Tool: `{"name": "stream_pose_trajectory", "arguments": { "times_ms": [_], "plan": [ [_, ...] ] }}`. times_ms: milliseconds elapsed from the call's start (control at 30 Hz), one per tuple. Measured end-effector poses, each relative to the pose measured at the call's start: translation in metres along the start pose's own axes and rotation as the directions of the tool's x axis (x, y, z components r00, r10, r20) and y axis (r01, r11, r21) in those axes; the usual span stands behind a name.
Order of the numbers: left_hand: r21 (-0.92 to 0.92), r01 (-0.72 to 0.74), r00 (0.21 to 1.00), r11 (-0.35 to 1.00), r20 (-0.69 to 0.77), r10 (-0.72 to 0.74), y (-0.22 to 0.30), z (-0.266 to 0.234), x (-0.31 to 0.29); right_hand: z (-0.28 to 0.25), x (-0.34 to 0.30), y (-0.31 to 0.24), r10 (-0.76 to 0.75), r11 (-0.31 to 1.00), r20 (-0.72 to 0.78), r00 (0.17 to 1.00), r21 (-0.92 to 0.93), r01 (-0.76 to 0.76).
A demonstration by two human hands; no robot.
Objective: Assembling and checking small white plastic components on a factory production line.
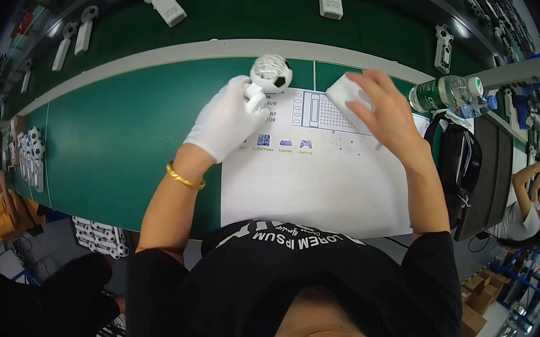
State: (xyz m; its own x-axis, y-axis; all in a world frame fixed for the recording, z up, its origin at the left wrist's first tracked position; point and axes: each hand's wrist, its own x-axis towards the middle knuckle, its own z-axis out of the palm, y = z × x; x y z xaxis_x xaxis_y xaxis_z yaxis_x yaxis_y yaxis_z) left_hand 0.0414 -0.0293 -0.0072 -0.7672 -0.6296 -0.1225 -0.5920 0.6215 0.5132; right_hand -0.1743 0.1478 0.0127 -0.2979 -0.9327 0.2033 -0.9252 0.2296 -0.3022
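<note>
My left hand, in a white glove, is closed around the handle of a small white handheld fan. The fan's round caged head, patterned black and white like a football, points away from me over the far edge of a large printed paper sheet. My bare right hand pinches a white folded cloth or pad between thumb and fingers, just above the sheet's printed area. A hand's width or more separates the cloth from the fan. Part of the fan's handle is hidden by my gloved fingers.
Several similar fans, one of them here, lie on the dark green belt beyond the bench's pale rail. More fans stand at the left. Bottles and a black bag sit at the right. Other people work on both sides.
</note>
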Motion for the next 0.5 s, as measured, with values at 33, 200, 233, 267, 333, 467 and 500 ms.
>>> {"name": "stream_pose_trajectory", "arguments": {
  "times_ms": [33, 200, 233, 267, 333, 467, 500],
  "plan": [
    [-0.29, 0.078, 0.995, 0.954, 0.075, -0.058, 0.002, -0.005, -0.002, -0.005, 0.005, -0.001, 0.024, 0.979, -0.114, 0.993, 0.204, 0.0],
    [-0.89, 0.35, 0.93, 0.293, 0.368, 0.005, 0.02, -0.007, -0.01, -0.008, 0.029, -0.045, 0.407, 0.467, -0.221, 0.886, 0.884, 0.006],
    [-0.91, 0.399, 0.911, 0.111, 0.407, 0.061, 0.023, -0.006, -0.013, -0.001, 0.038, -0.058, 0.361, 0.459, -0.325, 0.874, 0.878, 0.136],
    [-0.91, 0.396, 0.911, 0.123, 0.406, 0.07, 0.029, -0.005, -0.015, 0.008, 0.048, -0.068, 0.315, 0.447, -0.427, 0.848, 0.855, 0.264],
    [-0.888, 0.257, 0.951, 0.381, 0.303, 0.063, 0.043, -0.006, -0.022, 0.029, 0.069, -0.078, -0.219, 0.783, -0.635, 0.741, 0.338, 0.522],
    [-0.834, 0.229, 0.957, 0.503, 0.287, 0.041, 0.048, -0.002, -0.029, 0.035, 0.072, -0.085, -0.305, 0.893, -0.22, 0.927, 0.273, 0.359],
    [-0.824, 0.254, 0.953, 0.506, 0.304, 0.016, 0.046, -0.003, -0.029, 0.029, 0.08, -0.081, -0.301, 0.893, -0.229, 0.926, 0.274, 0.358]
  ]
}}
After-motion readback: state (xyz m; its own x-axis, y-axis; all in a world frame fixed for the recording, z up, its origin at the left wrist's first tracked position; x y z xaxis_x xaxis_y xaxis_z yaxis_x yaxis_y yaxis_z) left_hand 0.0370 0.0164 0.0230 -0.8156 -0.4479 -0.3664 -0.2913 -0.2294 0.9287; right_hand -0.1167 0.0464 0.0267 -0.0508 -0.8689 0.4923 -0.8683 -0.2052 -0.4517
